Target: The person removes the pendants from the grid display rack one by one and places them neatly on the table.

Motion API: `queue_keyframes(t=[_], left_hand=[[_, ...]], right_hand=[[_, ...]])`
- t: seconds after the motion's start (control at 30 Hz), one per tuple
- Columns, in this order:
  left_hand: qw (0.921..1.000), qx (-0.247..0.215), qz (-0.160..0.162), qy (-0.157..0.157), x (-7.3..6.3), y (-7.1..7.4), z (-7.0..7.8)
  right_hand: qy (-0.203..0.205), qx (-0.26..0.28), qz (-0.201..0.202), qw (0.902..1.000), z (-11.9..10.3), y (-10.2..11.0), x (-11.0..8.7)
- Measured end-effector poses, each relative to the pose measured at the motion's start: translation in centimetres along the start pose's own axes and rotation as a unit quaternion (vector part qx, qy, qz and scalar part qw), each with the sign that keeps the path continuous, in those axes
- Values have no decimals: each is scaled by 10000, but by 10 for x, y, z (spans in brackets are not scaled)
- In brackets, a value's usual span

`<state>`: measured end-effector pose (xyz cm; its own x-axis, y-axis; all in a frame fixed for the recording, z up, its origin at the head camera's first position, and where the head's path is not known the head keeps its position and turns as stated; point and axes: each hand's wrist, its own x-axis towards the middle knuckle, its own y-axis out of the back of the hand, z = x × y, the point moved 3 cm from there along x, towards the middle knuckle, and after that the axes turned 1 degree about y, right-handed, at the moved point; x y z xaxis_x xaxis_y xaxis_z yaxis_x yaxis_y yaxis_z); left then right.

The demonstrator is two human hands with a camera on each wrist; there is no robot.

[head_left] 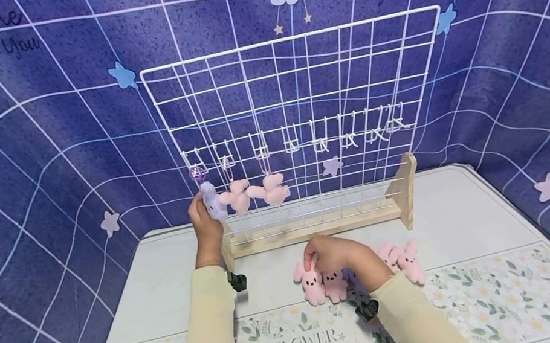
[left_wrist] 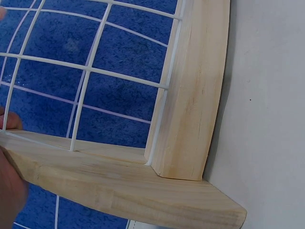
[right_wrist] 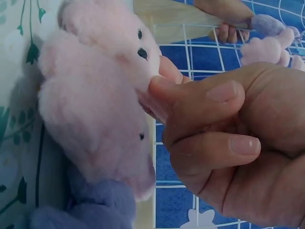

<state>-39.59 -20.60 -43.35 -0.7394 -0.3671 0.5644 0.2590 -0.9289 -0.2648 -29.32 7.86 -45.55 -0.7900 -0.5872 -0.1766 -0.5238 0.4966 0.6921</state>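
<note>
At the rack's left end, my left hand [head_left: 205, 226] grips the wooden upright [left_wrist: 119, 191] of the white wire display rack [head_left: 295, 100]. Beside it hangs a lilac plush bunny keychain [head_left: 211, 202], then two pink plush bunnies [head_left: 240, 197] on hooks. My right hand [head_left: 330, 253] pinches the ear of a pink plush bunny [head_left: 313, 287] between thumb and index finger [right_wrist: 164, 86]. Another pink bunny [head_left: 335, 286] lies right beside it. A lilac plush [right_wrist: 102, 205] shows next to them, partly hidden by my right arm in the head view.
More pink bunnies [head_left: 409, 263] lie right of my right forearm. Several bare white hooks [head_left: 347, 137] line the grid to the right. A floral mat [head_left: 305, 341] printed FLOWER covers the near table, and a blue-purple gridded cloth [head_left: 54, 143] surrounds the table.
</note>
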Motion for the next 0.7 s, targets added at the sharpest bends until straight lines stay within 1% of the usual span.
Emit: queue_keyframes(t=[0.07,0.27,0.43,0.57,0.7], left_hand=[[10000,30,-15,-19,0,0,-1],[10000,14,-49,56,0,1,-1],[9999,36,-84,97,0,1,-1],[9999,106,-60,40,0,1,0],[10000,82,-48,22,0,0,1]], right_hand=[[6,-53,22,10000,0,-1,1],[-64,-109,153,9998,1,-5,3],[-329,-126,237,9991,0,-8,4],[-530,-296,338,9976,0,-11,6],[-650,-250,426,9967,0,-13,6]])
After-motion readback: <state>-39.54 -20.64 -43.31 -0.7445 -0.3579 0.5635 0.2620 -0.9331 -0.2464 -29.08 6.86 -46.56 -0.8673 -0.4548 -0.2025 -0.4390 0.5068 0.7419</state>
